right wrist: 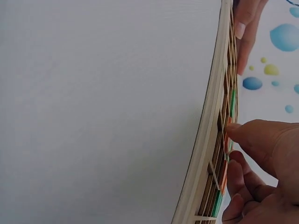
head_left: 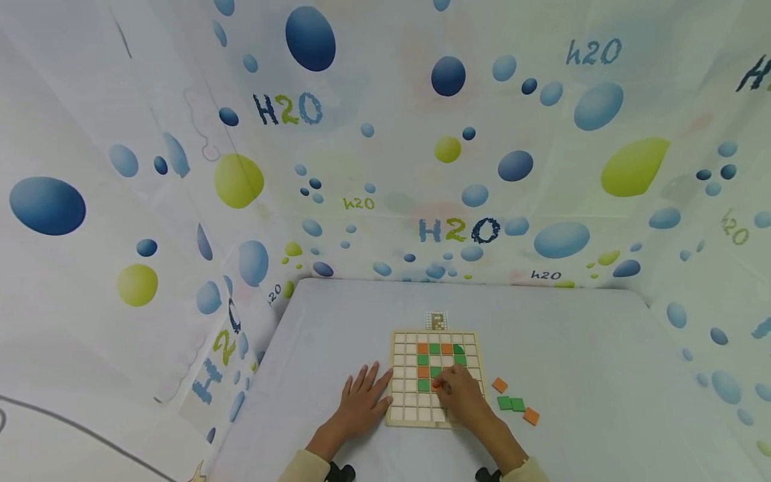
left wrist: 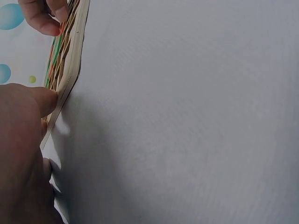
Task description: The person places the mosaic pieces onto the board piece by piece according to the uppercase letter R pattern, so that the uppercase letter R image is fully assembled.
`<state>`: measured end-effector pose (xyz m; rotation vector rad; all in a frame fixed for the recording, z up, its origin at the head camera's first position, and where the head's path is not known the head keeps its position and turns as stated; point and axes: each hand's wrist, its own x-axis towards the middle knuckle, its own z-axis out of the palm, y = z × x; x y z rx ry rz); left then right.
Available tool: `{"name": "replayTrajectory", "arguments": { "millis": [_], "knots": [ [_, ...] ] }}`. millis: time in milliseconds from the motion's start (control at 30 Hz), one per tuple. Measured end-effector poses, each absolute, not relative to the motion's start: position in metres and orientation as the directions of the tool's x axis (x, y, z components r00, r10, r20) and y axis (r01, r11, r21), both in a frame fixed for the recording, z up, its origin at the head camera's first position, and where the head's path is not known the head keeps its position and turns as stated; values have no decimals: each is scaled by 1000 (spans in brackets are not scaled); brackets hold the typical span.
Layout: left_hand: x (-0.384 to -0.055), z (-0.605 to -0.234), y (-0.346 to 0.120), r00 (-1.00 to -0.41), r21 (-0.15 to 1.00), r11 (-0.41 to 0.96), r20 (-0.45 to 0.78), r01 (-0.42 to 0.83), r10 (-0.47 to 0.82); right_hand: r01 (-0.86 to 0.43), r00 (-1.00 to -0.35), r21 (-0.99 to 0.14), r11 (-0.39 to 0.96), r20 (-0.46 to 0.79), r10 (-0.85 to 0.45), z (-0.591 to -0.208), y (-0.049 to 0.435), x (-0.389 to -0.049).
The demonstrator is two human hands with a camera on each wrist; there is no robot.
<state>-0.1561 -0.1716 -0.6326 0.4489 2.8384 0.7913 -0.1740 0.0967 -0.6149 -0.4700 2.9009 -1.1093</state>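
A wooden grid board point(head_left: 403, 413) lies on the table, with orange and green square tiles in some of its cells. My left hand point(head_left: 361, 404) rests at the board's left side, fingers spread and fairly straight, touching its edge. The left thumb point(left wrist: 46, 100) meets the rim in the left wrist view. Over the middle of the board, my right hand point(head_left: 462, 395) pinches a small orange tile point(head_left: 436, 384) between thumb and fingertips. Those fingers point(right wrist: 252, 135) hide most of it in the right wrist view. A green tile point(head_left: 459, 349) with a rounded corner sits at the pattern's upper right.
Right of the board lie several loose tiles, among them an orange tile point(head_left: 500, 385) and a green tile point(head_left: 517, 404). A small pattern card point(head_left: 436, 320) stands behind the board's far edge. A printed curtain point(head_left: 385, 154) encloses the white table point(head_left: 325, 321).
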Motion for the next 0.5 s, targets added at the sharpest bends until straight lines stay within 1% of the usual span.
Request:
{"name": "replayTrajectory", "arguments": {
  "millis": [100, 200, 333, 500],
  "knots": [
    [-156, -636, -172, -944, 533, 810, -62, 243, 324, -256, -960, -661, 705, 88, -265, -612, 103, -172],
    [-155, -629, -171, -942, 522, 818, -73, 243, 327, -233, -968, -677, 698, 95, -230, -608, 113, -169],
    [-155, -623, -170, -938, 498, 835, -110, 235, 330, -170, -985, -668, 725, 94, -144, -606, 133, -171],
    [-156, -624, -170, -936, 508, 826, -100, 244, 338, -58, -998, -632, 773, 54, -30, -607, 162, -181]
  ]
}}
